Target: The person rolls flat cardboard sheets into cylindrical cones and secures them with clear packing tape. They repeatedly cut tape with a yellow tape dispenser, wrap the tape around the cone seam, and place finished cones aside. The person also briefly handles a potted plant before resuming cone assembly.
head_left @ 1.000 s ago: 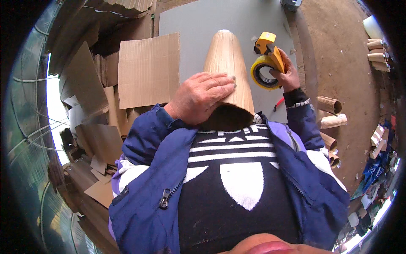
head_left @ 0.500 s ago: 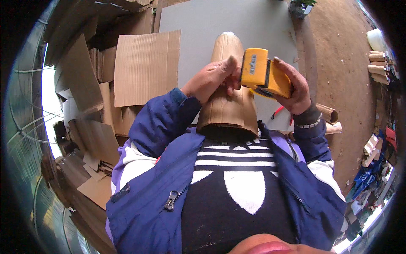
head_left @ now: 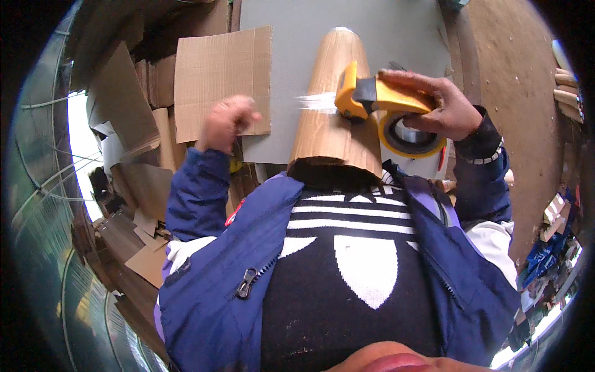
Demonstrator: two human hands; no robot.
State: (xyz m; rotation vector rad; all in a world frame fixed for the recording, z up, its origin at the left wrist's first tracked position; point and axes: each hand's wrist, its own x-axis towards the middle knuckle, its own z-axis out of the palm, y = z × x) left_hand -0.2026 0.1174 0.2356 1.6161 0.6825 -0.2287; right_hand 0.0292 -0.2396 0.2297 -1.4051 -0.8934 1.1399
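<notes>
A brown cardboard tube, narrower at its far end, lies lengthwise in front of me with its wide hollow end close to my chest. My right hand grips the handle of a yellow tape dispenser, whose head rests against the tube's right upper side. A tape roll shows below the handle. Shiny clear tape crosses the tube, its ragged end sticking out past the left side. Away from the tube, my left hand is over a cardboard sheet, fingers curled but smeared by motion.
Under the tube is a grey tabletop, with the flat cardboard sheet on its left. More cardboard pieces are stacked further left. Dirt floor lies to the right, with rolled cardboard and scraps at the edge.
My left hand has left the tube and moved left. The dispenser has turned and come down onto the tube, and clear tape now shows across it.
</notes>
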